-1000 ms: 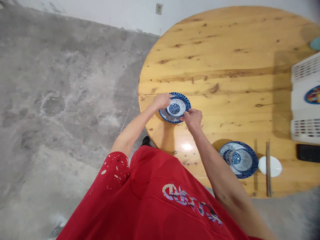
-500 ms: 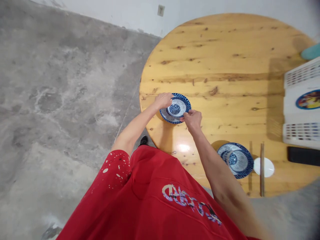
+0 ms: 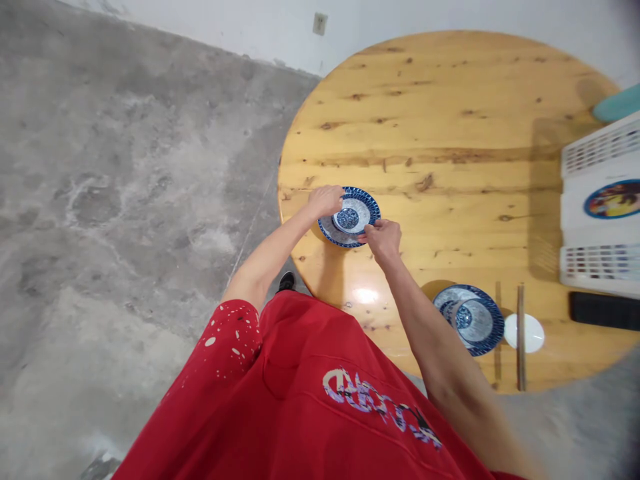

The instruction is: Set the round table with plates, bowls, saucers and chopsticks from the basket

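Near the table's left edge, a blue-and-white bowl point(image 3: 361, 212) stands on a blue-patterned plate point(image 3: 329, 232). My left hand point(image 3: 327, 200) has its fingers closed on the bowl's rim at the upper left. On the lower right side, my right hand point(image 3: 384, 239) pinches the same rim between thumb and fingers. Part of the rim is covered by the fingers. Whether the bowl rests fully on the plate or is slightly raised, I cannot tell.
On the round wooden table point(image 3: 450, 220), a second plate point(image 3: 494, 335) carries a bowl point(image 3: 477, 320). Beside it are chopsticks point(image 3: 521, 360) across a small white dish point(image 3: 535, 333). At the right are a white basket point(image 3: 573, 230), a black box point(image 3: 600, 309) and a teal object point(image 3: 617, 105).
The view has shifted very slightly. Both hands stay on the bowl's rim, and the bowl and plate keep their places on the table.
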A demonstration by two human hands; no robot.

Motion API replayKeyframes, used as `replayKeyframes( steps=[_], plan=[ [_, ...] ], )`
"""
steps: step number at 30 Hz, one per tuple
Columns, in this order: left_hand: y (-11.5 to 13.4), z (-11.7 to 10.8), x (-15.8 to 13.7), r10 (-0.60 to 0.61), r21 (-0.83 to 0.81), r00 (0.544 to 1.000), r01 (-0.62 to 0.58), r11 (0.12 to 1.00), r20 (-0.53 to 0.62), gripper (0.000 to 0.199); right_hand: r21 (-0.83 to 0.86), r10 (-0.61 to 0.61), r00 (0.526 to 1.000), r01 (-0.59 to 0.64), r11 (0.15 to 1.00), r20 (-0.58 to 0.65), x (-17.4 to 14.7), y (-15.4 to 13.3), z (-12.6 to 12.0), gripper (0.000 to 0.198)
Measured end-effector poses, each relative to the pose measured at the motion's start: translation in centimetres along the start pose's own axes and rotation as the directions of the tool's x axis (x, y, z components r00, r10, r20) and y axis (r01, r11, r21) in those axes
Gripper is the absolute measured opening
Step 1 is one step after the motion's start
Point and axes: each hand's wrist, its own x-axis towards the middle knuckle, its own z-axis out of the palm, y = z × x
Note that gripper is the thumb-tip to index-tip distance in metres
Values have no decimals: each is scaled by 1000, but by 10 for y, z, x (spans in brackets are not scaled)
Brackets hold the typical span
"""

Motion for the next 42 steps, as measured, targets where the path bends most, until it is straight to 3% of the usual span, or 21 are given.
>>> replayKeyframes(
  steps=[7,19,35,42],
  plan=[
    [-1,0,0,-19,-7,1000,19,1000,6,40,5,-11,1000,11,1000,18,1,2,2,8],
    [1,-1,0,-2,-7,1000,2,1000,18,41,-8,5,1000,-4,1000,11,-6,-7,-2,22],
    [1,-4,-1,-27,-2,1000,27,1000,7,40,3,-7,1000,7,1000,10,-2,-2,0,11],
    [4,-9,-7,-30,23,1000,31,999,-2,40,-98,-2,999,5,995,40,-9,-11,-4,10]
  ],
)
